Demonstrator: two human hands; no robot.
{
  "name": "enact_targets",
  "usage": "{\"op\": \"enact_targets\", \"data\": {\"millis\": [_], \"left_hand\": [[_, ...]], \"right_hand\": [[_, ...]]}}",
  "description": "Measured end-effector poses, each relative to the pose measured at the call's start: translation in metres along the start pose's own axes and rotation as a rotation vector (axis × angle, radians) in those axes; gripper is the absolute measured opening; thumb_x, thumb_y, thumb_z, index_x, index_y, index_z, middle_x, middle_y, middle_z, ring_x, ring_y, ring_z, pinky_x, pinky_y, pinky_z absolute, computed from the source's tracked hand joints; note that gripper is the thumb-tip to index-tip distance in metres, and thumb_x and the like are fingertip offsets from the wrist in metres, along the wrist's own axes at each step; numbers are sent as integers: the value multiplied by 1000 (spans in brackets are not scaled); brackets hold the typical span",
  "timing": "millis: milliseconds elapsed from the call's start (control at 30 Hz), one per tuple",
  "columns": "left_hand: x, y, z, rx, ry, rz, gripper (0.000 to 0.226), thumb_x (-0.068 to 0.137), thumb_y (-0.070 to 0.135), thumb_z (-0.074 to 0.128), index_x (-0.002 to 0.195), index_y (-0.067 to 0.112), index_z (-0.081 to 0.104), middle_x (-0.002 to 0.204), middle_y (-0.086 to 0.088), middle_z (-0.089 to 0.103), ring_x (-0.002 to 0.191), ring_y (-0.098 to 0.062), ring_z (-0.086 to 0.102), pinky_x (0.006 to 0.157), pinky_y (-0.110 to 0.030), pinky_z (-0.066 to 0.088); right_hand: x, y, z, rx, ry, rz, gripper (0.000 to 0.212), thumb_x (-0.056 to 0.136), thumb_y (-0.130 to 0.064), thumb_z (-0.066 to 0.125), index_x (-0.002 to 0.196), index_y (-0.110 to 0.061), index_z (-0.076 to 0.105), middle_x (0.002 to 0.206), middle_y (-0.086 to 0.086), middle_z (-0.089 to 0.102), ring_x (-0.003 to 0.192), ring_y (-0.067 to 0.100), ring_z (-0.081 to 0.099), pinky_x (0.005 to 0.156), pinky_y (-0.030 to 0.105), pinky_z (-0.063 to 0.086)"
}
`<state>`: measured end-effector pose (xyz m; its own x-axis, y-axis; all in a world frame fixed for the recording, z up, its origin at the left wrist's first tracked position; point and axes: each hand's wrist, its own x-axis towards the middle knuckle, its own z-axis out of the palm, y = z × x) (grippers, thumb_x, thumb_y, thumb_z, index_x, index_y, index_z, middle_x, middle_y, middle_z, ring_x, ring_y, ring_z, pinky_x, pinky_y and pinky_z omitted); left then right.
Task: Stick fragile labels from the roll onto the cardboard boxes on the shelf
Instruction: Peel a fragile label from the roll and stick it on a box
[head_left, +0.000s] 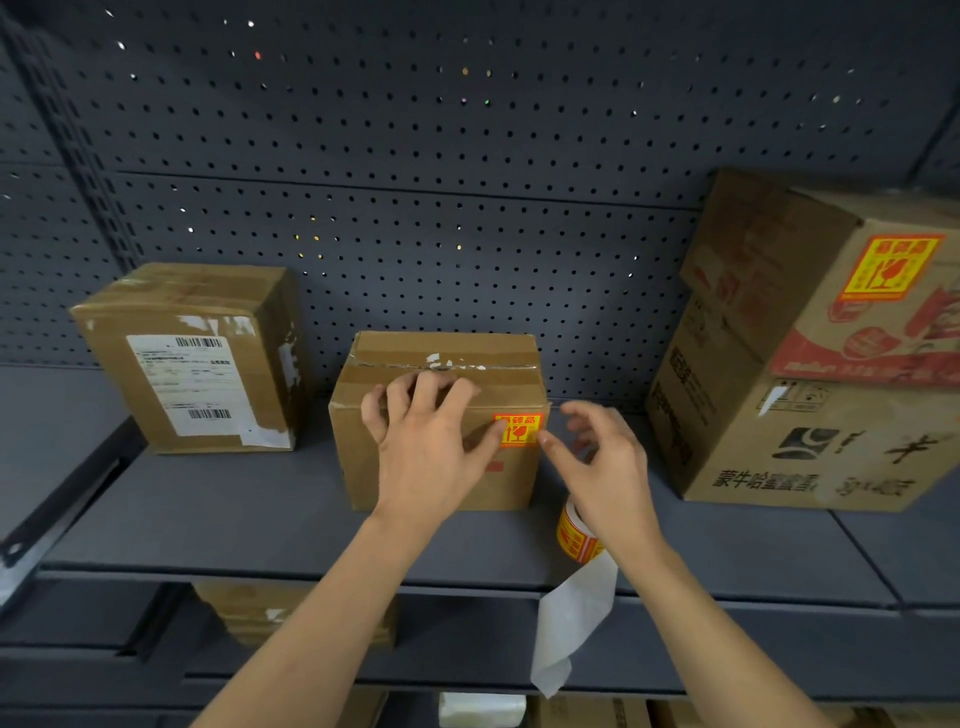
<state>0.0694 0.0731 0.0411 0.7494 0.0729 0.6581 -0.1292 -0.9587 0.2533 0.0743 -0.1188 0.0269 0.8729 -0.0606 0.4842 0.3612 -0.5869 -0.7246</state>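
A small cardboard box (514, 483) stands in the middle of the dark shelf (234, 519). On its front, at the upper right, is a yellow and red fragile label (519, 428). My left hand (426, 441) lies on the box, fingers curled over the top front edge, thumb touching the label's left side. My right hand (608, 462) hovers just right of the label, fingers relaxed, holding nothing. The label roll (574, 538) lies on the shelf under my right wrist. Its white backing strip (566, 629) hangs over the shelf edge.
A taped box (197, 353) with a white shipping slip stands at the left. Two stacked boxes are at the right; the upper one (831, 291) carries a fragile label (891, 267), the lower one (800, 441) shows black print. Pegboard backs the shelf. More boxes sit on the shelf below.
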Motion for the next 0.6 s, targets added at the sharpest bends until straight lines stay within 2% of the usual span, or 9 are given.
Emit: {"op": "enact_targets", "data": {"millis": [100,267,367,500,600], "left_hand": [[0,0,2,-1,10,-4,43,81,64,61,104,28,67,110,1,61,116,-31,49,102,-54,27],[1,-1,5,5,37,3,39,85,62,60,103,28,66,108,0,60,112,-32,50,98,-54,29],[-1,-4,6,19,35,29,43,83,64,61,105,28,65,109,-1,59,112,-32,49,97,-54,29],[-4,-10,7,83,14,97,58,68,63,80,111,26,64,112,-2,60,110,-30,47,97,-53,32],[-3,-9,5,92,15,82,60,64,59,84,110,26,64,112,-2,60,110,-30,48,96,-52,30]], "right_hand": [[6,-8,1,28,-46,-62,38,91,-33,70,128,-29,60,104,-10,56,92,3,56,76,20,50],[10,-14,8,-77,-40,-115,30,97,-36,61,125,-25,62,107,-6,61,93,11,61,76,41,56],[9,-10,7,-69,-61,-116,32,95,-35,63,126,-24,62,107,-7,62,94,11,62,77,42,57],[5,-9,6,-158,-119,-91,47,89,-36,71,133,-28,54,122,-6,66,110,15,61,82,39,57],[4,-10,8,-180,-113,-79,50,90,-35,71,136,-29,52,123,-6,66,110,15,62,82,39,57]]}}
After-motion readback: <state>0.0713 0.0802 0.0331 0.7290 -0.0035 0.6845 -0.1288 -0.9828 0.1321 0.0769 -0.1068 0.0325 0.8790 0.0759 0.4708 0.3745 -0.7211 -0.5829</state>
